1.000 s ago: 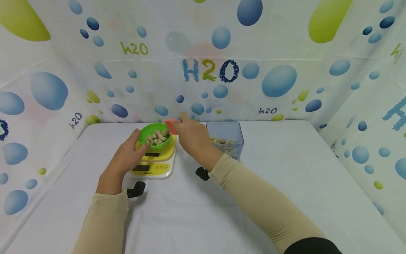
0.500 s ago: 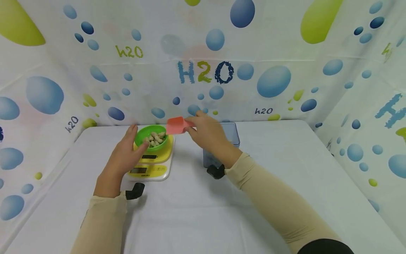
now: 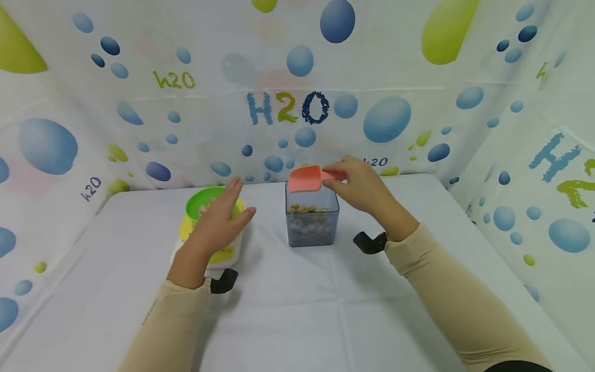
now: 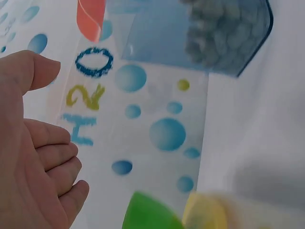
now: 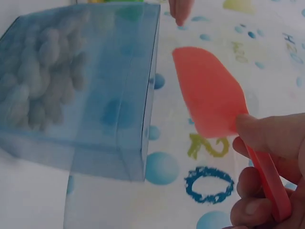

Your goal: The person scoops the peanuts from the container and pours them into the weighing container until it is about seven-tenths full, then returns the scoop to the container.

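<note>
My right hand (image 3: 364, 188) grips the handle of a small coral-red scoop (image 3: 305, 179), held above a clear blue plastic box (image 3: 312, 230). Peanuts in their shells (image 3: 307, 208) fill the lower part of that box. In the right wrist view the thumb and curled fingers wrap the handle of the scoop (image 5: 209, 93). My left hand (image 3: 218, 222) holds nothing, its fingers extended, over the front right of a green bowl (image 3: 195, 202). The bowl contains peanuts and sits on a yellow and white kitchen scale (image 3: 226, 255), which the left hand partly covers.
A white cloth covers the table (image 3: 297, 315). Behind it hangs a white curtain (image 3: 204, 134) printed with blue and green drops and H2O lettering. The box stands to the right of the scale, with a gap between them.
My right hand has carried the scoop rightward from the green bowl to above the box. The left hand has come off the bowl's side and shifted right. The head view has turned slightly right.
</note>
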Tool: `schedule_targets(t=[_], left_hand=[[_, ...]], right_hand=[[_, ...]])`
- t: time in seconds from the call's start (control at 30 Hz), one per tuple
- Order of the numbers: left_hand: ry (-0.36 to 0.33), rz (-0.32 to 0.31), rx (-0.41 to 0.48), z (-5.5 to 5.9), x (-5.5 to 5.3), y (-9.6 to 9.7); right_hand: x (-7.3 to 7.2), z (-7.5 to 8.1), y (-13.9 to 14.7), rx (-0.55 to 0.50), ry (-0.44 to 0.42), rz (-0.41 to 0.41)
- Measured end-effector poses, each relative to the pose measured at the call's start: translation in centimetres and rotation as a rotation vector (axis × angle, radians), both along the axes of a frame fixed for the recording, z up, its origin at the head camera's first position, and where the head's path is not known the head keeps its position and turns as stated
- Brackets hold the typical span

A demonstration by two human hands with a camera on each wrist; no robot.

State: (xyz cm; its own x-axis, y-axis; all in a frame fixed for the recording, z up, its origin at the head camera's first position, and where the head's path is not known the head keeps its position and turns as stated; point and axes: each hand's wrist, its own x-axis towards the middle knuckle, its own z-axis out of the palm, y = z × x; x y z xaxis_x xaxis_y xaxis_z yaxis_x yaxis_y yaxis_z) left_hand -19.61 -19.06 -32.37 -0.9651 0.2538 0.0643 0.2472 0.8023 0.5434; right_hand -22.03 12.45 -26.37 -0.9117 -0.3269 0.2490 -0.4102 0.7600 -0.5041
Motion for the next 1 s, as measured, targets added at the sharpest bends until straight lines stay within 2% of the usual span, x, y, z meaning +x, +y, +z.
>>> schedule_targets(t=[0.2,0.33,0.53,0.7,0.83,0.93,1.0], left_hand=[[0.000,-0.072,0.010,-0.3,-0.2,2.8],[-0.014,-0.078,0.013,-0.7,-0.2,4.2],[-0.007,-0.084,0.049,-1.6,-0.1,5.2],[0.002,-0.078,0.062,-1.8,0.0,5.5],[0.001,-0.086,0.061,-1.8,0.1,5.8],[0.012,-0.108,0.061,-1.6,0.1,6.0],[0.016,-0.116,0.064,-1.5,0.1,6.2]], right_hand=[[-0.4,-0.8,0.2,0.049,-0.042,0.035],[-0.6,-1.9,-1.0,0.106,-0.044,0.103],[-1.2,-3.7,-3.0,0.163,0.022,0.203],[-1.4,-4.5,-3.3,0.166,0.034,0.181],[-1.2,-5.0,-2.5,0.113,-0.026,0.141],[-1.0,-5.7,-1.9,0.000,-0.070,0.120],[-0.8,-6.1,-1.5,-0.092,-0.069,0.111]])
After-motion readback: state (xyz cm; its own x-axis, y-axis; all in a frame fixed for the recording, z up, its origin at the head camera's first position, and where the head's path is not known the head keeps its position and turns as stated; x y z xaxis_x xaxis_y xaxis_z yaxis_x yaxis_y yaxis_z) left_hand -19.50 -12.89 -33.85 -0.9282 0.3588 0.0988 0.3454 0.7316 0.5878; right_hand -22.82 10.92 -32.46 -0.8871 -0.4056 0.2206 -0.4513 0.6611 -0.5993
